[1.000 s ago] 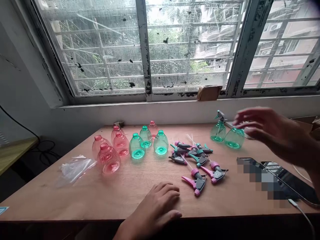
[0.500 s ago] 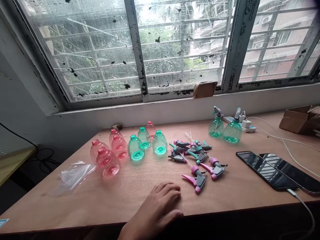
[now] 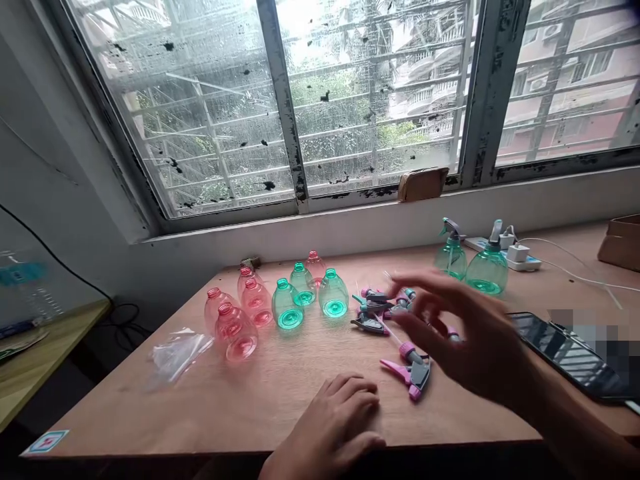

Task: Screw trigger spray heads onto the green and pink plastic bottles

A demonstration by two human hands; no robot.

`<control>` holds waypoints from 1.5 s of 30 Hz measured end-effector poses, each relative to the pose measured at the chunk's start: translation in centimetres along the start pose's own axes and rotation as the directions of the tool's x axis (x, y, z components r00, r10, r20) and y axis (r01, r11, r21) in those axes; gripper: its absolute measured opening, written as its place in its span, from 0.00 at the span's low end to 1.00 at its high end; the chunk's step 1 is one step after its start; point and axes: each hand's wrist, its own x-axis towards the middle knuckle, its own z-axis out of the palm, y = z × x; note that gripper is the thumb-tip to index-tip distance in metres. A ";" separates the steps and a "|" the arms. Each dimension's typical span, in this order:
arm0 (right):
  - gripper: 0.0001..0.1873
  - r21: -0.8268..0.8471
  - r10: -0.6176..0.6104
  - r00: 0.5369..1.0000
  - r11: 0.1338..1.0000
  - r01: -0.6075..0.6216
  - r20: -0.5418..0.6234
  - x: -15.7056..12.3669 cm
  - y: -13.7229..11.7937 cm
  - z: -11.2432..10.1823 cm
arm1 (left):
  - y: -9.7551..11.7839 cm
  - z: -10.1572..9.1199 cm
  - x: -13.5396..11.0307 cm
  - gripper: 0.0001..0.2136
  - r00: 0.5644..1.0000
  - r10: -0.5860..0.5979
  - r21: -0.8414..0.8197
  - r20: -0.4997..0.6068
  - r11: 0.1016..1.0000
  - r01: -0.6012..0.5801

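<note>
My left hand [image 3: 340, 417] rests on the wooden table near its front edge, palm down with the fingers loosely spread, holding nothing. Above the pile of trigger spray heads [image 3: 371, 325] hovers my right hand [image 3: 470, 337], thumb and fingers apart and nothing visible between them. It hides part of the pile. A pink and grey spray head [image 3: 413, 373] lies nearer, between the two hands. Left of the pile stand green spray bottles [image 3: 289, 307] without heads. Several red bottles [image 3: 236, 333], also open at the neck, stand further left and behind.
Two green bottles with heads fitted [image 3: 487, 270] stand at the back right by a power strip [image 3: 525, 260]. A phone [image 3: 565, 353] lies at right, a cardboard box [image 3: 620, 250] behind it. Clear plastic bags [image 3: 177, 357] lie at left. The window wall bounds the back.
My right hand has come into view from the right and now hovers over the spray heads. My left hand keeps its place on the table. The view has shifted slightly left.
</note>
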 end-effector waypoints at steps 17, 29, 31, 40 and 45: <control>0.30 -0.010 0.192 0.885 0.978 -0.207 0.423 0.8 6.6 16.3 | -4.0 2.9 0.0 0.24 0.810 -0.239 -0.265 -0.536 0.958 0.107; 0.30 -0.256 0.240 0.780 0.961 -0.106 0.578 -5.5 6.4 6.1 | -3.9 2.8 0.3 0.35 0.754 -0.451 -0.568 -0.478 0.813 0.126; 0.28 -0.424 0.402 0.786 0.884 -0.200 0.469 -5.8 9.3 6.3 | -3.6 2.5 0.4 0.35 0.788 -0.440 -0.558 -0.430 0.816 0.151; 0.20 -0.594 0.538 0.717 0.775 -0.215 0.442 -6.7 12.2 6.9 | -3.8 3.2 0.6 0.36 0.767 -0.447 -0.493 -0.460 0.847 0.198; 0.15 -0.644 0.539 0.710 0.749 -0.157 0.454 -5.9 11.1 6.6 | -3.9 3.1 0.7 0.36 0.765 -0.458 -0.488 -0.454 0.845 0.216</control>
